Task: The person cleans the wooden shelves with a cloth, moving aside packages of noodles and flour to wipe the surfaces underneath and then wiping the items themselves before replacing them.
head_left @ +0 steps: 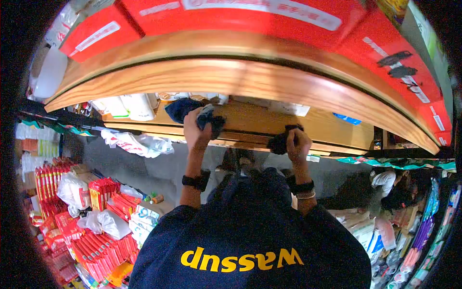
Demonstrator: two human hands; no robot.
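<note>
Head view: left hand grips bunched blue cloth, right hand black cloth, both at the lower shelf's edge; an upper board bearing red boxes partly hides white packets.

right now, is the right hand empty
No, the right hand is gripping a dark crumpled cloth by the edge of the wooden shelf.
</note>
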